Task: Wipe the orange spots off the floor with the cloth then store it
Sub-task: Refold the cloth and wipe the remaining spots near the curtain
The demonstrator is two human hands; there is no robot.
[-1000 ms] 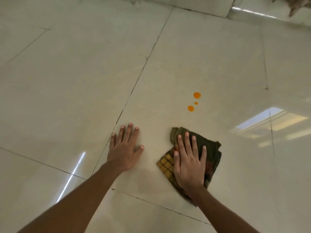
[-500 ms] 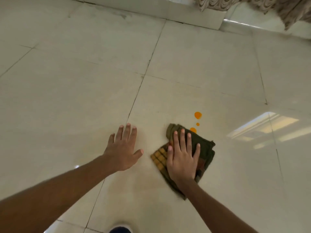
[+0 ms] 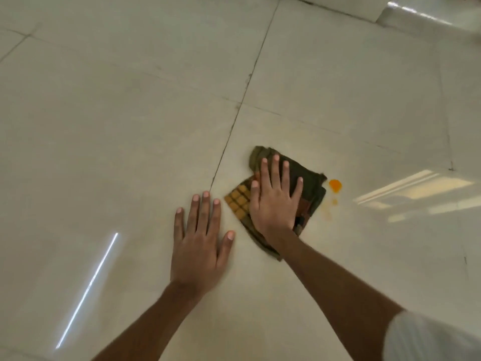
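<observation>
**Right hand pressing the cloth beside the orange spots**

The cloth [image 3: 309, 183] lies folded on the floor [image 3: 117, 113], dark olive with an orange checked panel showing at its left corner. Its long axis runs diagonally, from the upper-left corner, farther from the person, down toward the lower-right corner under the wrist. The right hand [image 3: 273, 201] lies flat on top of it, fingers [image 3: 285, 175] spread and extended, pointing away from the person; the palm presses the cloth down and nothing is grasped. The left hand [image 3: 199, 246] rests flat on bare tile just left of the cloth, fingers likewise splayed and holding nothing, thumb tip close to the cloth's lower edge but apart from it.

The orange spots sit at the cloth's right side. The largest spot [image 3: 335, 185] is just beside the cloth's right corner, seemingly not touching it. A smaller spot [image 3: 335, 202] lies below it, and a pale smear [image 3: 326, 214] runs near the cloth's right edge; motion blur makes its outline uncertain.

A dark grout line [image 3: 234, 121] passes between the hands' fingertips and runs up the frame. Bright reflections [image 3: 406, 190] mark the glossy tile to the right. A white sleeve [image 3: 426, 340] shows at the lower right corner. Nothing lies between the cloth and the spots.
</observation>
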